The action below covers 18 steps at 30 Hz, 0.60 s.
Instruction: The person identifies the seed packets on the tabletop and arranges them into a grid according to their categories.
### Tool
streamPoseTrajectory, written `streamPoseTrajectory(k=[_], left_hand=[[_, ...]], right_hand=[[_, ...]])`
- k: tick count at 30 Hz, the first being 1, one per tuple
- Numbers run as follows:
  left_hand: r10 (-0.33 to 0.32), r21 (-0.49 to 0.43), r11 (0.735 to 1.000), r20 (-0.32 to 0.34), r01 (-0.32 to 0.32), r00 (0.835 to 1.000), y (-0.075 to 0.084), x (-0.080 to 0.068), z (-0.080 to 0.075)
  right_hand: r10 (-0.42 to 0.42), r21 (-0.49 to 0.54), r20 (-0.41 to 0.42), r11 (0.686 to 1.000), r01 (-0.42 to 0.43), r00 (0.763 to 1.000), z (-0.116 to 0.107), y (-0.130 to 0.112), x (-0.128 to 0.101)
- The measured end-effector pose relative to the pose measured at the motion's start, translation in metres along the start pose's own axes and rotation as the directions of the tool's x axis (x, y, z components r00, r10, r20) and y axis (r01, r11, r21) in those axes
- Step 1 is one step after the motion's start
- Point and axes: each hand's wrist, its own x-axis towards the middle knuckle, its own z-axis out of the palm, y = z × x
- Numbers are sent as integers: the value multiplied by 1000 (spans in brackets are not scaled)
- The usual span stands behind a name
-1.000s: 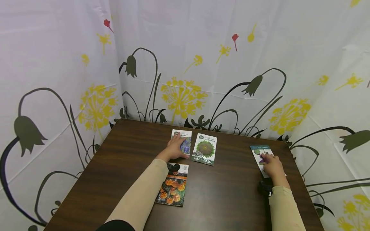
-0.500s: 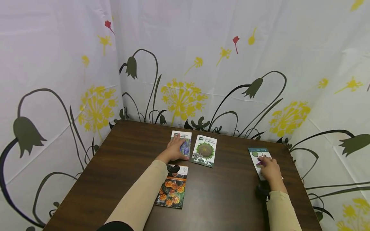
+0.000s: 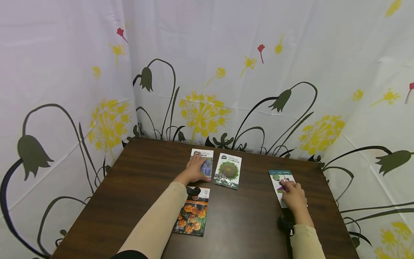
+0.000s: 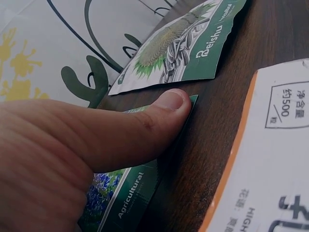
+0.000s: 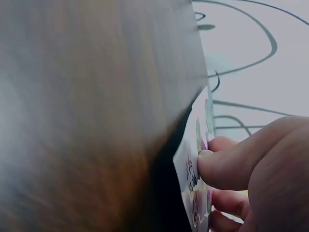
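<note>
Our right hand [image 3: 293,198] pinches a purple seed packet [image 3: 280,181], thumb on its face and fingers curled beneath, near the right edge of the bench [image 3: 136,187]. Our left hand [image 3: 195,169] lies flat with straight fingers, thumb pressing a blue-flower packet [image 3: 208,163] down. Just beside it lies a sunflower packet [image 3: 228,170]; a marigold packet [image 3: 193,214] sits nearer us. We judge the purple packet is being picked up; next we must lift it clear without bending it.

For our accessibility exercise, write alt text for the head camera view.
A person's left hand rests on a blue-flower seed packet while the right hand pinches a packet near the brown table's right edge. Sunflower and marigold packets lie between.
</note>
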Motion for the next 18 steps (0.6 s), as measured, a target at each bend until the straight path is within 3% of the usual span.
streamPoseTrajectory(k=[6,18], left_hand=[[-1,18,1000,4,1,1000,-2,2,-1],[1,16,1000,6,-1,1000,-1,2,-1]], right_hand=[[-12,-1,16,1000,12,1000,11,-12,-18],[-89,-57,-39,995,86,995,33,-39,-58]])
